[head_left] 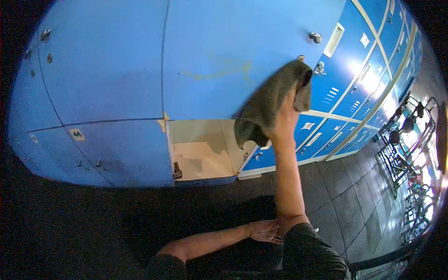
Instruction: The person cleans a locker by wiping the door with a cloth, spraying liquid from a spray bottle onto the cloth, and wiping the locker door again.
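Observation:
My right hand [286, 120] reaches up and forward, pressing a dark grey cloth [266, 100] against the blue locker door [210, 60]. Bunched under the palm and fingers, the cloth hangs down in folds at its lower left, over the corner of an uncovered compartment. Yellowish streaks [219, 72] mark the door left of the cloth. My left hand [267, 231] is low and close to my body, beside my right elbow. Its fingers are partly hidden behind the right arm, and no object shows in it.
Below the door is an uncovered pale compartment [203, 156] with a dark latch [177, 170] at its left edge. Blue lockers with metal locks [315, 37] run off to the right. Dark floor tiles [354, 200] lead to gym equipment [401, 135] on the right.

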Demonstrator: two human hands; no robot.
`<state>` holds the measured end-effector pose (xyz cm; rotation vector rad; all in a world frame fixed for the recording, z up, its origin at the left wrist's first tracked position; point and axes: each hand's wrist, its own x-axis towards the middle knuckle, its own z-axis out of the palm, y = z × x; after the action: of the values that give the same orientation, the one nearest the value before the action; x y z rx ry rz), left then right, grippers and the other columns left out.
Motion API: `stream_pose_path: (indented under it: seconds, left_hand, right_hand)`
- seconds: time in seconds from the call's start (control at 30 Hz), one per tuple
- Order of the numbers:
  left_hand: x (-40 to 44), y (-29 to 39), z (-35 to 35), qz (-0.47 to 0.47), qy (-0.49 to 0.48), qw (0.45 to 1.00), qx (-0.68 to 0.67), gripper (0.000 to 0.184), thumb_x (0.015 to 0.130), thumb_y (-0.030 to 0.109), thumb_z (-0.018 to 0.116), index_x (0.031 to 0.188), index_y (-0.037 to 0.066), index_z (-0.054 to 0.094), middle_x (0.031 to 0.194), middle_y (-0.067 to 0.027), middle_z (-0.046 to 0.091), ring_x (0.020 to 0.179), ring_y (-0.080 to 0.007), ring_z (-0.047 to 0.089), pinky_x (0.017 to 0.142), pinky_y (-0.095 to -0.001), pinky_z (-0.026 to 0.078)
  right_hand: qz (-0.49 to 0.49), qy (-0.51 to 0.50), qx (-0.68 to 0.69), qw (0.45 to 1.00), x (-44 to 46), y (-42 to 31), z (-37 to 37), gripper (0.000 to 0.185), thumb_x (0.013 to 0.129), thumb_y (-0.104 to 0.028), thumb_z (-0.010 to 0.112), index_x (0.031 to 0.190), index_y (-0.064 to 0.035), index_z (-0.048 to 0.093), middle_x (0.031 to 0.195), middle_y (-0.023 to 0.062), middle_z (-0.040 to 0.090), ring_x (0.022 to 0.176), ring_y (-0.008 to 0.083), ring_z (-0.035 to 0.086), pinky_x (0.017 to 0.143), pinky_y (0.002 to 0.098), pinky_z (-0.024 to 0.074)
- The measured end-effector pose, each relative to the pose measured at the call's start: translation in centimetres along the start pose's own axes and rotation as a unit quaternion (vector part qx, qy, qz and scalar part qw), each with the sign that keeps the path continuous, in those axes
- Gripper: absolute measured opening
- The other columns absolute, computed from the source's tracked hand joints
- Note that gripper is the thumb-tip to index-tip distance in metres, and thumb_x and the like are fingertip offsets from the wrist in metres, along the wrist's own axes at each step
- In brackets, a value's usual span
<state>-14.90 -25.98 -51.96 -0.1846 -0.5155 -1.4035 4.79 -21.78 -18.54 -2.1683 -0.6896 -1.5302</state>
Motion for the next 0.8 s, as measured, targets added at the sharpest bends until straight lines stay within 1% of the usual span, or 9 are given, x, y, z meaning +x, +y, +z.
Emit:
stream_pose_path:
  seconds: [0.07,0.1,0.23,0.3,0.4,0.47,0.6,0.77,0.8]
  left_hand:
    - [-0.3,0.6,0.3,-0.001,-0.027,0.995,0.098,0.043,0.105,0.038,0.056,0.138,0.011,0.055,0.133,-0.0110,0.062,0.123,-0.0281,0.062,0.118,-0.0526,0.041]
    - [-0.3,0.8,0.5,-0.006,-0.038,0.996,0.076,0.042,0.105,0.036,0.056,0.136,0.009,0.056,0.133,-0.0136,0.062,0.122,-0.0305,0.062,0.117,-0.0524,0.043]
    - [0.7,0.9,0.2,-0.036,-0.092,0.989,-0.114,0.037,0.104,0.037,0.058,0.130,0.012,0.062,0.123,-0.0094,0.068,0.117,-0.0288,0.064,0.117,-0.0546,0.042]
    - [0.8,0.4,-2.0,-0.008,-0.123,0.989,-0.079,0.041,0.102,0.045,0.060,0.135,0.020,0.060,0.130,0.0001,0.068,0.127,-0.0212,0.060,0.120,-0.0554,0.036]
    - [0.2,0.6,-0.6,0.026,-0.086,0.995,-0.037,0.045,0.102,0.046,0.060,0.138,0.020,0.057,0.131,-0.0002,0.067,0.125,-0.0212,0.061,0.120,-0.0559,0.035]
    - [0.6,0.5,-1.4,-0.010,-0.082,0.996,-0.031,0.049,0.100,0.044,0.064,0.142,0.020,0.054,0.134,-0.0013,0.066,0.127,-0.0214,0.060,0.120,-0.0568,0.035]
    - [0.8,0.8,-1.2,-0.025,-0.111,0.994,-0.005,0.048,0.101,0.045,0.062,0.141,0.019,0.055,0.139,-0.0035,0.063,0.131,-0.0224,0.058,0.121,-0.0567,0.034]
    - [0.1,1.0,0.2,-0.096,-0.148,0.976,-0.127,0.044,0.104,0.048,0.057,0.136,0.018,0.059,0.135,-0.0030,0.065,0.129,-0.0211,0.060,0.121,-0.0566,0.034]
    - [0.0,1.2,0.3,-0.129,-0.150,0.960,-0.196,0.043,0.104,0.048,0.056,0.135,0.018,0.059,0.132,-0.0019,0.067,0.126,-0.0199,0.062,0.121,-0.0568,0.034]
  right_hand:
    - [0.009,-0.008,0.007,1.000,-1.5,3.7,0.5,0.107,0.073,-0.019,0.080,0.162,-0.0006,0.024,0.146,0.0261,0.051,0.136,0.0441,0.047,0.119,0.0453,0.0334]
    - [0.101,-0.020,0.088,0.991,-0.8,3.6,0.3,0.122,0.068,-0.028,0.088,0.164,-0.0046,0.016,0.155,0.0279,0.042,0.137,0.0528,0.044,0.117,0.0508,0.0370]
    - [-0.045,0.059,-0.036,0.997,2.6,3.1,1.6,0.100,0.079,-0.025,0.081,0.161,-0.0024,0.027,0.161,0.0316,0.032,0.155,0.0477,0.017,0.129,0.0508,0.0083]
    - [-0.037,0.083,-0.017,0.996,3.6,1.5,2.0,0.095,0.080,-0.026,0.080,0.159,-0.0028,0.032,0.163,0.0321,0.029,0.153,0.0505,0.020,0.128,0.0523,0.0127]
    - [-0.021,0.030,0.013,0.999,3.4,-2.1,1.7,0.076,0.085,-0.025,0.076,0.150,0.0004,0.045,0.158,0.0289,0.038,0.145,0.0507,0.034,0.123,0.0541,0.0227]
    - [-0.133,-0.014,-0.141,0.981,2.7,-2.4,1.2,0.067,0.084,-0.025,0.076,0.142,0.0013,0.054,0.152,0.0266,0.046,0.138,0.0479,0.044,0.118,0.0523,0.0314]
    - [-0.048,0.001,-0.126,0.991,-0.4,-0.8,1.8,0.067,0.082,-0.027,0.079,0.140,-0.0013,0.057,0.145,0.0240,0.054,0.131,0.0433,0.053,0.112,0.0497,0.0403]
    - [0.055,0.039,0.036,0.997,-0.4,4.6,2.9,0.064,0.087,-0.018,0.074,0.144,0.0000,0.050,0.137,0.0226,0.057,0.123,0.0416,0.052,0.112,0.0481,0.0374]
    - [0.061,-0.004,-0.009,0.998,-0.1,7.1,3.5,0.074,0.088,-0.021,0.073,0.151,0.0005,0.041,0.147,0.0255,0.048,0.134,0.0438,0.043,0.118,0.0483,0.0293]
